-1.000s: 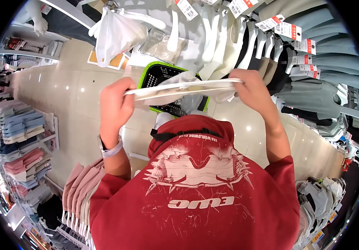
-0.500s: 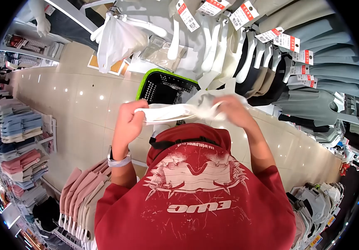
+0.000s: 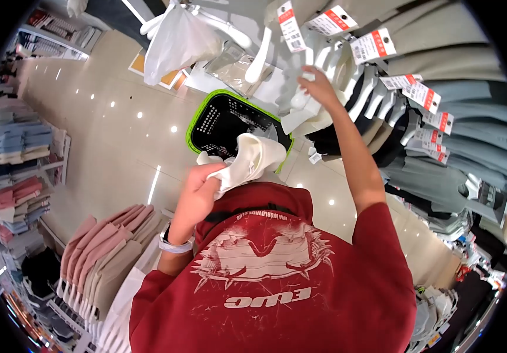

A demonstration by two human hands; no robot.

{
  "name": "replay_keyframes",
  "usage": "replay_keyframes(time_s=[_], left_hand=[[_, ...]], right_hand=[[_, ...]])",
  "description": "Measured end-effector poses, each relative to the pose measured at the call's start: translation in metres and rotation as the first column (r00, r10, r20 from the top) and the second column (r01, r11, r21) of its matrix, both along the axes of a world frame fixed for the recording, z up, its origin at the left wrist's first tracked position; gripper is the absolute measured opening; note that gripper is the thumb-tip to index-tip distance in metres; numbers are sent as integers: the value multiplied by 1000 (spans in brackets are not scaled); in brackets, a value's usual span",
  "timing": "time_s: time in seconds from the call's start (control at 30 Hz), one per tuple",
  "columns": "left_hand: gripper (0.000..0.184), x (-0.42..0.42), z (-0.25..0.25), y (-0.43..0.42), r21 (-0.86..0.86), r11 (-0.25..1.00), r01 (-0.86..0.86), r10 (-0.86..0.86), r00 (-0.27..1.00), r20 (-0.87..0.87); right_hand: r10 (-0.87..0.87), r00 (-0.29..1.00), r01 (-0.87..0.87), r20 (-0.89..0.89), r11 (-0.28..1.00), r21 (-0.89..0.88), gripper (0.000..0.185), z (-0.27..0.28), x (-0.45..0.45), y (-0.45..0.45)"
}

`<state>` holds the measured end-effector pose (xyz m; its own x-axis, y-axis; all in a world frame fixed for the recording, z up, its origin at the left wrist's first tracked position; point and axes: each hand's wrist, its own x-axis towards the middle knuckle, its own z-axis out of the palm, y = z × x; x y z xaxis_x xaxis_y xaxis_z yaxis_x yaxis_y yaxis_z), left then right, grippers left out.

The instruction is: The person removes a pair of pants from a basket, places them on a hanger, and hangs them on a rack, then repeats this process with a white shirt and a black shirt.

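My left hand (image 3: 199, 189), with a band at the wrist, is closed on a bunched white garment (image 3: 257, 157). The garment hangs in front of my chest, over the near side of a black shopping basket with a green rim (image 3: 190, 130). My right hand (image 3: 319, 88) is stretched out to the clothes rack, its fingers bent against a white hanger (image 3: 307, 59) among several hung there. Pale garments hang just below that hand. The exact grip of the right fingertips is partly hidden.
A white plastic bag (image 3: 180, 44) hangs left of the rack. Grey tops (image 3: 465, 94) with red-and-white price tags (image 3: 374, 46) line the right. Pink garments (image 3: 97, 244) hang at lower left, near shelves of folded clothes (image 3: 21, 144). Packaged clothes (image 3: 236, 70) lie behind the basket.
My right hand has let go of the white garment and moved up to the hangers on the rack. The garment, stretched between both hands before, now hangs bunched from my left hand.
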<state>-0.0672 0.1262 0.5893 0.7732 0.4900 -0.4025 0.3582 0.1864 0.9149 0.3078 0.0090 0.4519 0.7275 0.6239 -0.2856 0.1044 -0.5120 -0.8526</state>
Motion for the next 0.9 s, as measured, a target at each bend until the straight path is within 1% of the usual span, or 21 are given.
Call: replay_keyframes(time_s=[0.03,0.07,0.1,0.13,0.17,0.2,0.27,0.3,0.33,0.37,0.4,0.43,0.5,0.53,0.6,0.63,0.7,0.73,0.8,0.83,0.9], left_hand=[[30,0,1,-2,59,995,81,-79,996,-37],[30,0,0,-6,59,997,57,-54,997,-48],[28,1,-1,-10,148,988,50,-52,999,14],[26,1,-1,-13,237,971,40,-59,996,73],[26,4,6,-11,178,981,78,-83,996,19],[26,6,11,-8,180,982,64,-67,998,11],[26,9,16,-6,180,978,109,-105,994,-30],[26,8,15,-8,176,979,105,-101,994,-33],[26,7,13,-10,209,977,32,-32,999,-3],[26,7,11,-11,240,970,-41,34,999,32],[26,8,10,-10,237,971,-40,33,999,33],[26,7,10,-6,223,974,-43,38,999,28],[27,12,11,-4,207,977,-60,49,997,58],[27,15,13,-3,206,977,-58,47,997,60],[25,18,15,-2,213,976,-53,38,997,72],[25,20,16,-2,212,976,-52,38,997,71],[23,22,18,-2,222,975,1,-15,998,61],[23,22,21,-1,223,975,-1,-12,998,58],[30,20,26,1,130,979,158,-133,974,-184],[30,19,25,-1,132,979,155,-129,974,-188],[24,18,19,-3,171,981,94,-82,993,-80]], right_hand=[[7,975,-6,220,1000,-8,55,-18,24,12],[15,904,-12,427,1000,-11,60,-36,45,21],[-24,893,24,450,1000,7,63,-53,65,27],[-66,880,61,471,998,27,66,-66,79,31],[-87,893,96,442,995,3,71,-73,86,37],[-58,914,65,401,998,-4,71,-66,83,44],[-165,985,170,60,981,-98,67,-34,62,49],[-160,985,165,57,981,-102,67,-50,67,47],[-173,953,197,248,978,-73,64,-71,75,42],[-185,883,223,431,974,-38,60,-71,74,41],[-185,882,224,433,974,-41,60,-70,74,36],[-204,850,278,485,957,-86,56,-68,72,26],[-231,786,390,574,905,-171,48,-39,54,13],[-232,784,393,576,904,-171,48,-40,55,10],[-189,667,464,721,862,-203,52,-43,52,7],[-188,668,464,720,862,-204,52,-44,55,7],[-173,758,462,629,823,-330,58,-36,55,15],[-172,760,459,626,825,-331,58,-38,58,19],[-323,733,539,599,812,-222,54,-48,71,28],[-322,737,535,594,815,-222,54,-53,78,29],[-306,745,438,593,895,-89,48,-66,94,24]])
